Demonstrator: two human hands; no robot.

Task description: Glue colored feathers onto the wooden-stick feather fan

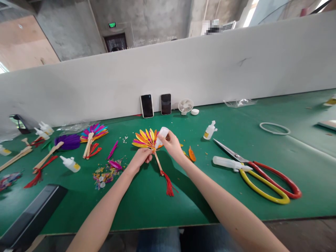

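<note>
Perhaps first to suffer: the counter [199, 201], liable to take drips from a tilted nozzle. Next, at about half past three, the scissors [245, 160], blades bare, with a white tube [226, 162] partly over them and apt to roll if bumped. At centre, the feather fan [145, 139], pinched near the feather base by the closed-up fingers of the left hand [141, 159]; likely to twist under a loose grip. Above its feathers, the squeeze bottle [163, 132], nose down, wrapped by the curled fingers of the right hand [172, 145]; possible flooding from too hard a squeeze. Cannot tell whether touching at the nozzle. At eight o'clock, the scraps [106, 175], prone to cling to anything wet.

Counted: one pair of scissors; three feather fans, with the purple fan [67, 141] and multicoloured fan [98, 130] near nine; two phones [166, 104] around twelve; one desk fan [185, 105] at half past one; one standing bottle [209, 131] near three, one lying bottle [70, 164] at half past eight, at least three far bottles [42, 133] at nine; two loose purple feathers [112, 150] between eight and nine; scraps past numbering.
</note>
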